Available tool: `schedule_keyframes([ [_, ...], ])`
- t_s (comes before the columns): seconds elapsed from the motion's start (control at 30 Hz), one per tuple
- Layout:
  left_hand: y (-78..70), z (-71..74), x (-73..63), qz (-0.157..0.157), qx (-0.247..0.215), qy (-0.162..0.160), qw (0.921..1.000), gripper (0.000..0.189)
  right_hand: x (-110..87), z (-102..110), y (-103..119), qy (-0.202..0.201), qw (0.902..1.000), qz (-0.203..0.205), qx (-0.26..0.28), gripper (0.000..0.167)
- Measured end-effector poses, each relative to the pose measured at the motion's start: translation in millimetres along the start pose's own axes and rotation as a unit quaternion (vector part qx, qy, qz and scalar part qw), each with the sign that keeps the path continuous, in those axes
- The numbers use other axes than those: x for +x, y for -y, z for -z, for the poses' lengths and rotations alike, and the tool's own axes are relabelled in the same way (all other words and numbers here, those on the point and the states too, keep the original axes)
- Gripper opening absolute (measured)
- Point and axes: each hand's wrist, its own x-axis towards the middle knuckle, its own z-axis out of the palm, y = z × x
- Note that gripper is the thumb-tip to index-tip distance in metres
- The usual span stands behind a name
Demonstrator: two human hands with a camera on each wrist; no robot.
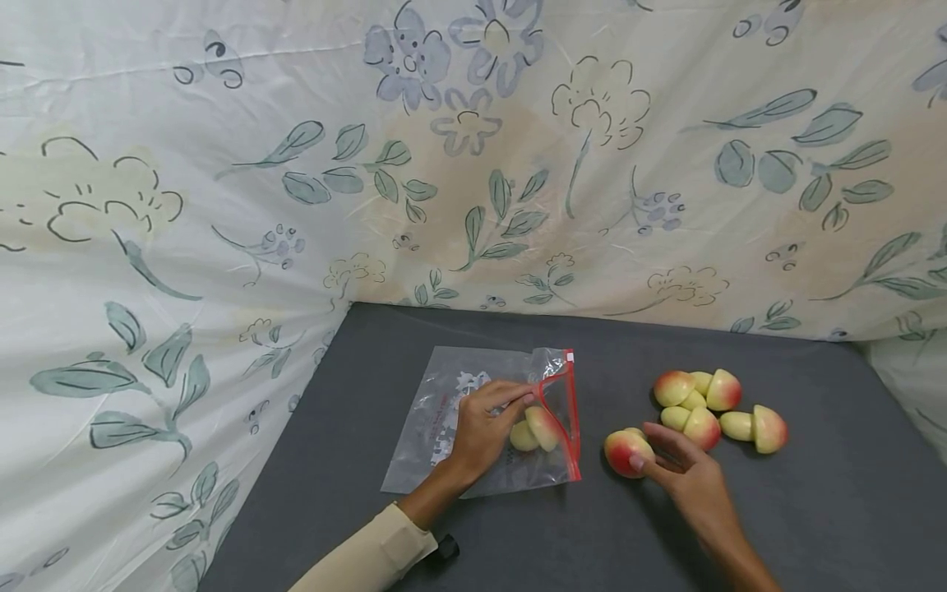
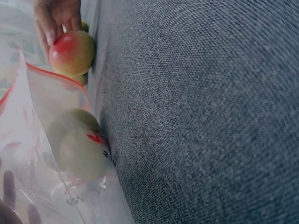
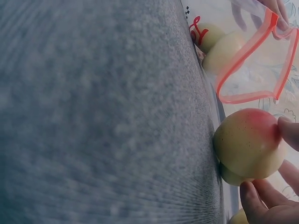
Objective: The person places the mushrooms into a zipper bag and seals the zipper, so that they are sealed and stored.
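Note:
A clear zip bag [image 1: 414, 444] with a red zip edge lies on the dark cloth, its mouth gaping to the right. My left hand [image 1: 484, 423] pinches the upper layer of the bag near that mouth. Inside the bag, seen through the plastic, is a toy mushroom [image 1: 542, 429] with a pale stem and a red-yellow cap. Just right of the mouth, my right hand [image 1: 691, 481] grips another mushroom [image 1: 625, 452] between thumb and fingers. The right wrist view shows this gripped mushroom [image 3: 250, 142] close to the cloth, outside the red-edged opening.
Several more mushrooms [image 1: 769, 429] lie in a loose group beyond my right hand. The dark grey cloth [image 1: 555, 543] covers the table. Floral fabric [image 1: 473, 164] hangs behind and along the left. A small black object [image 1: 445, 549] shows by the left sleeve.

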Motion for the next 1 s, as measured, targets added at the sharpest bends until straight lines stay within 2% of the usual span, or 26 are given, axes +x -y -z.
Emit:
schedule_keyframes([
  [0.13,0.3,-0.3,-0.3,-0.001,0.002,-0.001,1.0000,0.019,-0.8,-0.2,0.0,0.001,0.9999,0.005,-0.011,0.057],
  [0.5,-0.1,-0.3,-0.4,0.003,0.005,-0.002,1.0000,0.019,-1.4,0.5,-3.1,0.014,0.9996,-0.017,-0.014,0.063],
  [0.7,0.1,-0.5,-0.4,0.006,0.003,-0.003,1.0000,0.018,-0.7,0.5,-4.3,0.028,0.9981,-0.039,-0.039,0.064],
  [1.0,-1.6,0.1,-1.0,0.010,0.007,-0.002,0.9999,0.018,-2.0,0.2,-3.4,0.028,0.9975,-0.039,-0.052,0.061],
])
